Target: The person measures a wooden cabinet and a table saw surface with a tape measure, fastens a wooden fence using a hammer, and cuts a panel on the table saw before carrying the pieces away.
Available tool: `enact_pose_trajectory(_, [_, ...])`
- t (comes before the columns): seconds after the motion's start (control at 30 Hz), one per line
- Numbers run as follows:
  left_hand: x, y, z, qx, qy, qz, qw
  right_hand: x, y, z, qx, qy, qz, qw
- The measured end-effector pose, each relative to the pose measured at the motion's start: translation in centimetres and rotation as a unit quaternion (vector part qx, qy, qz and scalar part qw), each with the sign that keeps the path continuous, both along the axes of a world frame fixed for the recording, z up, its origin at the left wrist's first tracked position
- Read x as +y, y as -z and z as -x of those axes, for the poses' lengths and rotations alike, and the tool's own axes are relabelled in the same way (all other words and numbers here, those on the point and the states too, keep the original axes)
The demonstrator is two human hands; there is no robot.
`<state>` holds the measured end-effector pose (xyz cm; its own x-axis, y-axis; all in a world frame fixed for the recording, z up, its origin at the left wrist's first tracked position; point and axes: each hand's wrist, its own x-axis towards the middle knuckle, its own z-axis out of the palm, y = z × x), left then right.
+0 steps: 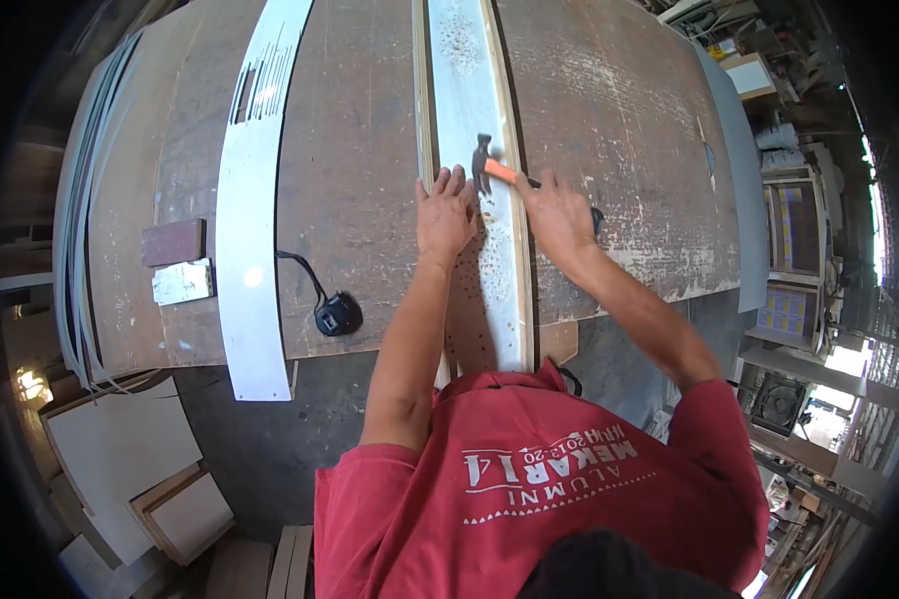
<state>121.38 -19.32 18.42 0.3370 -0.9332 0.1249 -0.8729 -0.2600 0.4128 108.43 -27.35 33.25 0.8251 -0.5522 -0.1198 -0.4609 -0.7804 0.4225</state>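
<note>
My right hand (559, 220) is closed around the handle of a claw hammer (499, 172), which has an orange section below its dark head. The hammer's head is over a long, narrow white panel (517, 344) edged by wooden rails. My left hand (445, 215) lies palm down at the panel's left rail (422, 100), its fingers stretched out just left of the hammer head. Whatever is under its palm is hidden. Small dark specks (491, 262) are scattered along the panel, too small to name, with another cluster (459, 45) at the far end.
Panel and rails lie across a worn brown worktable (360, 130). To the left are a black tape measure (338, 313), a long white strip (250, 200) with slots, a reddish block (173, 243) and a whitish block (183, 283). Boards (125, 449) lean below the table's left side; shelving (797, 240) stands right.
</note>
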Motion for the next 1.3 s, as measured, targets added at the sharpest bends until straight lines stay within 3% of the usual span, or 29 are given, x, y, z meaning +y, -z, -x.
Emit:
enact_pose_trajectory(0.07, [-0.1, 0.0, 0.1, 0.018, -0.011, 0.007, 1.000, -0.3, 0.0, 0.8, -0.058, 0.110, -0.051, 0.991])
enact_pose_trajectory(0.1, [-0.1, -0.2, 0.3, 0.036, -0.017, 0.015, 0.999, -0.5, 0.4, 1.6, -0.059, 0.111, -0.055, 0.991])
enact_pose_trajectory(0.17, [-0.5, -1.0, 1.0, 0.043, -0.041, 0.005, 0.998, -1.2, 1.7, 3.6, -0.325, 0.136, -0.156, 0.923])
enact_pose_trajectory(0.2, [-0.9, -1.5, 1.3, 0.053, -0.069, -0.002, 0.996, -1.3, 2.0, 4.4, -0.329, 0.138, -0.154, 0.921])
enact_pose_trajectory(0.27, [-1.5, -2.7, 1.4, 0.051, -0.072, -0.028, 0.996, -0.3, 3.0, 6.5, -0.373, 0.302, -0.371, 0.795])
enact_pose_trajectory(0.4, [-1.8, -2.1, 1.5, 0.022, -0.069, -0.020, 0.997, 2.4, 6.2, 10.6, -0.406, 0.290, -0.381, 0.779])
enact_pose_trajectory(0.5, [-2.1, -1.6, 1.8, 0.015, -0.078, -0.025, 0.997, 4.1, 8.3, 12.6, -0.376, 0.353, -0.431, 0.740])
enact_pose_trajectory(0.67, [-1.9, -1.9, 1.3, 0.029, -0.064, -0.008, 0.997, 4.8, 9.6, 12.6, -0.424, 0.308, -0.411, 0.746])
enact_pose_trajectory(0.73, [-1.7, -1.6, 1.1, 0.032, -0.060, -0.001, 0.998, 4.5, 9.7, 13.1, -0.351, 0.329, -0.415, 0.773])
enact_pose_trajectory(0.83, [-1.5, -0.6, 0.6, 0.044, -0.038, -0.024, 0.998, 4.4, 11.0, 13.8, -0.378, 0.260, -0.384, 0.801])
enact_pose_trajectory(1.07, [-1.2, 0.0, 0.8, 0.020, -0.024, -0.017, 0.999, 1.2, 13.5, 12.0, -0.330, 0.258, -0.366, 0.831])
enact_pose_trajectory(1.17, [-1.4, -0.4, 0.6, 0.016, -0.026, -0.007, 1.000, 1.4, 12.3, 12.0, -0.446, 0.197, -0.362, 0.794])
enact_pose_trajectory(1.3, [-1.3, 0.4, 0.5, -0.015, -0.024, -0.002, 1.000, 2.4, 14.0, 13.7, -0.447, 0.136, -0.346, 0.813])
